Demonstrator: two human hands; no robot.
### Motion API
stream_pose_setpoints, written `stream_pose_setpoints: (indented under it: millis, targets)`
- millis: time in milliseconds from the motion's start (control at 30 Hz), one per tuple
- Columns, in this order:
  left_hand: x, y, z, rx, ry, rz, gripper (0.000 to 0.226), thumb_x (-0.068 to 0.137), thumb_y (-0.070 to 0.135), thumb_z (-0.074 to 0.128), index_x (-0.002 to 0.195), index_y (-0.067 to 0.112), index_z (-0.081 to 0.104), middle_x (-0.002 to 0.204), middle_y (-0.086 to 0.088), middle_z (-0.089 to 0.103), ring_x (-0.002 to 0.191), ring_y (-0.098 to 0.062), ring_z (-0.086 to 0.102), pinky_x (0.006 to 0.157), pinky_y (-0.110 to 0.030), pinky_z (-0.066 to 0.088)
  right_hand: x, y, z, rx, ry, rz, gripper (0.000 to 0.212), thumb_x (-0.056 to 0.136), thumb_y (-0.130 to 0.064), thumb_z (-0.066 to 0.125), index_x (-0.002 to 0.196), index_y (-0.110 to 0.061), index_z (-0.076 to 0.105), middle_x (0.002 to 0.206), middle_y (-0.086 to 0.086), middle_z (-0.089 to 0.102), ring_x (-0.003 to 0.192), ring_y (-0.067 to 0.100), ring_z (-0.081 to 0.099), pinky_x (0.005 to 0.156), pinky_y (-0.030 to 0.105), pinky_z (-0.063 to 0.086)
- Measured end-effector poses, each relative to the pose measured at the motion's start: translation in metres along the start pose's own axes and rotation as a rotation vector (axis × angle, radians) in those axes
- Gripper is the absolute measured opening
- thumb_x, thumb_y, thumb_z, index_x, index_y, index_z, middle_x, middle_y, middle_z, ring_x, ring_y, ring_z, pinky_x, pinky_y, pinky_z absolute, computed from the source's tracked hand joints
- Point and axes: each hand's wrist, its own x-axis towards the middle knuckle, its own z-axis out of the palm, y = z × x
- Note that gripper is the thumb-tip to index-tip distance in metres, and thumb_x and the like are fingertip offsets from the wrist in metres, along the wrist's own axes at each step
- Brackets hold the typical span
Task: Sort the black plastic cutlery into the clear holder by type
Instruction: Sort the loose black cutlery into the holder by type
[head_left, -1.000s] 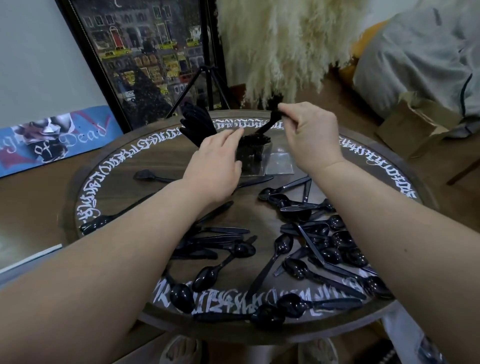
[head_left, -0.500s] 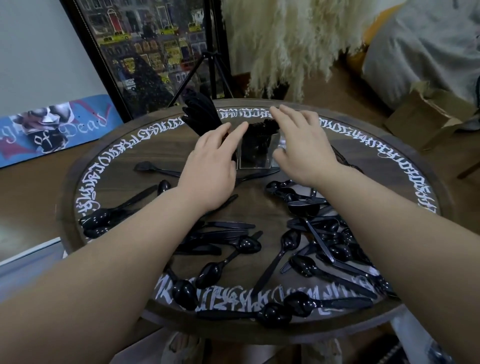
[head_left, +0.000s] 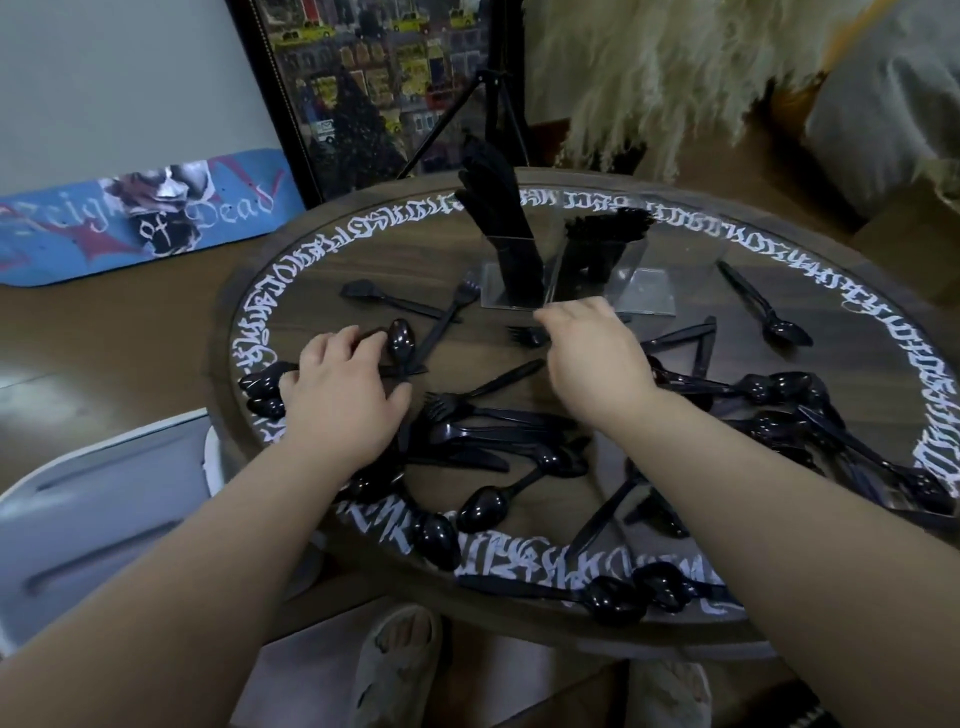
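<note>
The clear plastic holder (head_left: 576, 280) stands on the far middle of the round wooden table (head_left: 519, 332). Black plastic knives (head_left: 498, 218) stand in its left compartment, black plastic forks (head_left: 605, 231) in the one to their right. Loose black plastic cutlery (head_left: 488, 441) lies scattered nearer, and a single black plastic spoon (head_left: 763, 306) lies far right.

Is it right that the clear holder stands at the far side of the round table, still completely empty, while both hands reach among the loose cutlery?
Not quite. The head view shows the clear holder already has black cutlery standing in two compartments. The rest holds: it stands at the far side of the round table, and the left hand and right hand reach among loose cutlery.
</note>
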Motion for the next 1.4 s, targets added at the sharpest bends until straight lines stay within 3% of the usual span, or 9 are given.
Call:
stream_pose_setpoints:
  millis: [133,400,533,667,833,1067,1133,1233,1400]
  targets:
    - [0.002,-0.002,0.006,-0.059,-0.056,0.023,0.058,0.093,0.053,0.045,0.146,0.033,0.031,0.155,0.004,0.027,0.142,-0.023,0.018,0.108,-0.051,0.024,0.010,0.005,0.009,-0.155,-0.083,0.153,0.034,0.088,-0.003,0.047,0.120,-0.009,0.056,0.119,0.009,0.056,0.117,0.033,0.038,0.090,0.041,0.040]
    - [0.007,0.001,0.007,-0.074,-0.007,0.071,0.038,0.091,0.049,0.052,0.123,0.031,0.060,0.141,0.009,0.044,0.132,-0.022,0.031,0.102,-0.046,0.030,0.013,-0.004,0.012,-0.114,-0.148,0.131,0.020,0.095,-0.027,0.048,0.111,-0.018,0.058,0.115,0.004,0.055,0.114,0.028,0.041,0.089,0.041,0.034]
    - [0.009,-0.004,0.008,-0.116,0.052,0.044,0.025,0.090,0.044,0.056,0.105,0.027,0.067,0.119,0.006,0.057,0.118,-0.023,0.042,0.093,-0.041,0.037,0.019,-0.026,0.009,0.115,-0.035,0.123,0.016,0.099,-0.026,0.043,0.106,-0.013,0.047,0.095,0.006,0.058,0.086,0.028,0.053,0.072,0.037,0.039]
    - [0.010,-0.009,0.007,-0.167,0.074,0.046,0.022,0.090,0.043,0.057,0.088,0.025,0.069,0.104,0.003,0.062,0.106,-0.024,0.049,0.089,-0.043,0.044,0.037,-0.055,0.013,0.216,-0.059,0.209,0.024,0.098,-0.039,0.045,0.097,-0.016,0.042,0.086,0.004,0.055,0.079,0.029,0.052,0.064,0.035,0.039]
    - [0.012,-0.026,0.002,-0.190,0.140,0.050,0.020,0.091,0.037,0.055,0.102,0.029,0.070,0.114,0.004,0.062,0.114,-0.027,0.044,0.095,-0.043,0.042,0.057,-0.075,0.024,0.128,-0.190,0.280,0.033,0.092,-0.045,0.053,0.085,-0.014,0.049,0.082,0.006,0.051,0.078,0.028,0.047,0.065,0.032,0.038]
    - [0.008,-0.042,-0.001,-0.148,-0.027,0.131,0.035,0.087,0.025,0.054,0.119,0.035,0.062,0.130,0.012,0.051,0.124,-0.021,0.034,0.104,-0.041,0.034,0.050,-0.067,0.023,0.311,-0.228,0.302,0.018,0.086,-0.026,0.060,0.078,-0.010,0.058,0.073,0.003,0.056,0.078,0.026,0.053,0.066,0.027,0.037]
    - [0.004,-0.038,0.000,-0.170,0.002,0.180,0.033,0.086,0.028,0.056,0.118,0.033,0.063,0.127,0.011,0.053,0.122,-0.020,0.036,0.102,-0.041,0.036,0.043,-0.063,0.018,0.397,-0.220,0.309,0.020,0.085,-0.023,0.060,0.070,-0.011,0.053,0.068,0.000,0.052,0.073,0.022,0.051,0.062,0.028,0.037]
    - [-0.001,-0.025,-0.004,-0.298,0.085,0.290,0.025,0.084,0.040,0.063,0.107,0.030,0.068,0.113,0.012,0.055,0.113,-0.014,0.043,0.092,-0.028,0.036,0.035,-0.057,0.014,0.511,-0.183,0.355,0.027,0.084,-0.022,0.061,0.063,-0.017,0.046,0.066,-0.003,0.051,0.062,0.012,0.046,0.052,0.026,0.035]
    - [-0.009,-0.006,-0.003,-0.200,-0.102,0.427,0.038,0.073,0.060,0.068,0.102,0.036,0.066,0.109,0.012,0.054,0.108,-0.012,0.044,0.092,-0.032,0.041,0.023,-0.047,0.012,0.647,-0.119,0.438,0.024,0.085,-0.022,0.062,0.066,-0.019,0.048,0.064,-0.002,0.063,0.058,0.009,0.052,0.053,0.024,0.036]
